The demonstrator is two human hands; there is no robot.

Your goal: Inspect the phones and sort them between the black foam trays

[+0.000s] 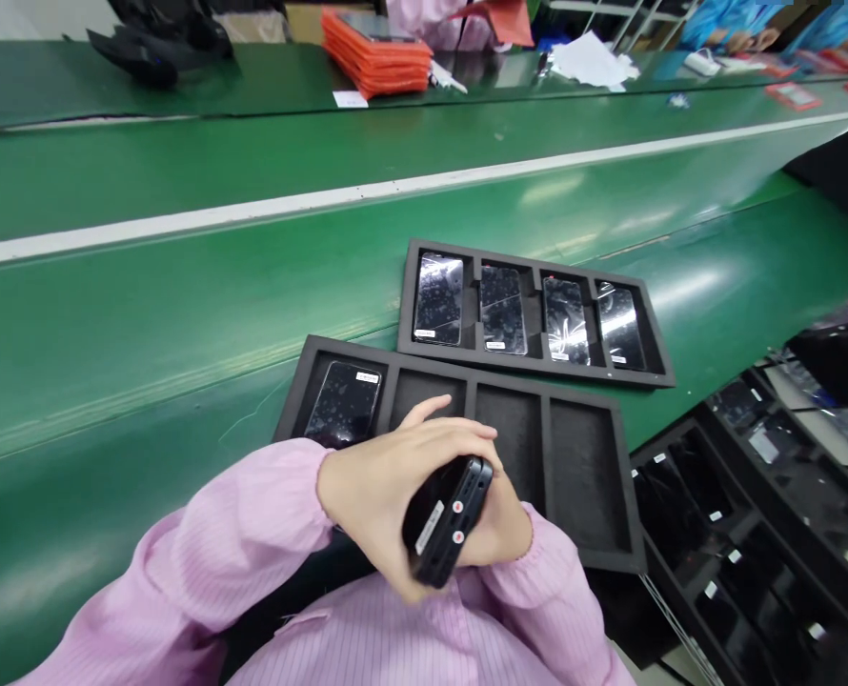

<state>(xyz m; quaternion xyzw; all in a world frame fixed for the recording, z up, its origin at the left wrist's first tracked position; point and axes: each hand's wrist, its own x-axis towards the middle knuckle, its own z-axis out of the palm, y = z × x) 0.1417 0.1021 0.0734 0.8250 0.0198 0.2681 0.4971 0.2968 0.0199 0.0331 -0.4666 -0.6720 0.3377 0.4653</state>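
Both hands hold a black phone (447,519) close to my chest, its back toward me with a white label and two red dots. My left hand (381,486) wraps over it from the left, fingers curled across the top. My right hand (504,529) grips it from below on the right, mostly hidden behind the phone. Just beyond lies a black foam tray (581,476) with one phone (343,404) in its leftmost slot and its other slots bare. A second tray (653,353) farther back holds several phones.
A green conveyor belt (181,314) with a white stripe runs across the view. Stacked black trays of phones (753,534) stand at the lower right. An orange stack (373,52), papers and another person's pink sleeve lie at the far side.
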